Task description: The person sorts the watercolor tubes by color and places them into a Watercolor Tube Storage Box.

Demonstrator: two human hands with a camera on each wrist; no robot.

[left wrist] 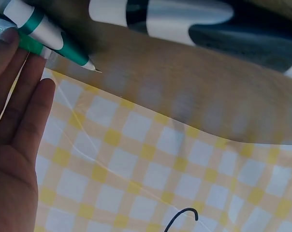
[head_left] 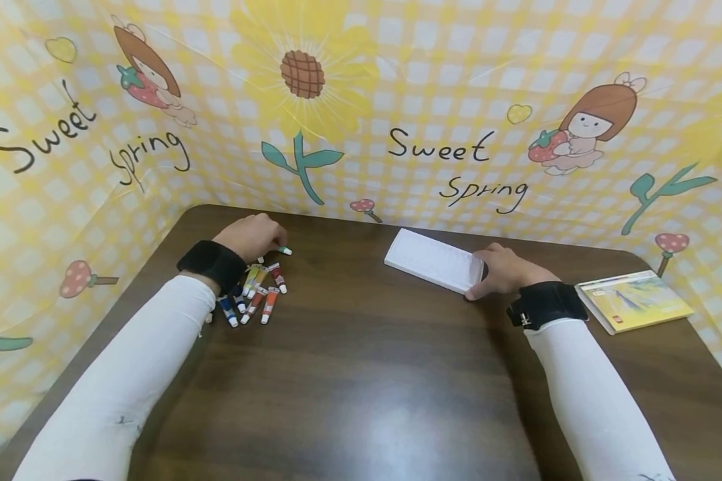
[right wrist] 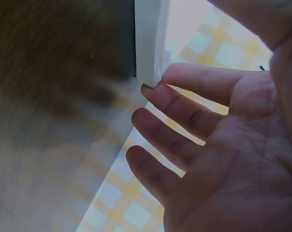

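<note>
In the head view my left hand (head_left: 254, 237) is at the far left of the table, over a small heap of paint tubes (head_left: 255, 284). Its thumb and fingers pinch a green paint tube (left wrist: 32, 44), seen in the left wrist view. A second green-banded tube (left wrist: 54, 36) lies beside it, and a dark-banded tube (left wrist: 209, 24) looms close to that camera. My right hand (head_left: 502, 268) grips the right end of a shallow white tray (head_left: 433, 259), thumb on the near side and fingers on the far side. The right wrist view shows fingertips against the tray's corner (right wrist: 152, 53).
To the right of my right wrist lies a yellow printed box (head_left: 634, 300) near the table's right edge. The dark wooden table (head_left: 337, 374) backs onto a yellow checked cloth (head_left: 361, 133) that hangs at the rear and sides.
</note>
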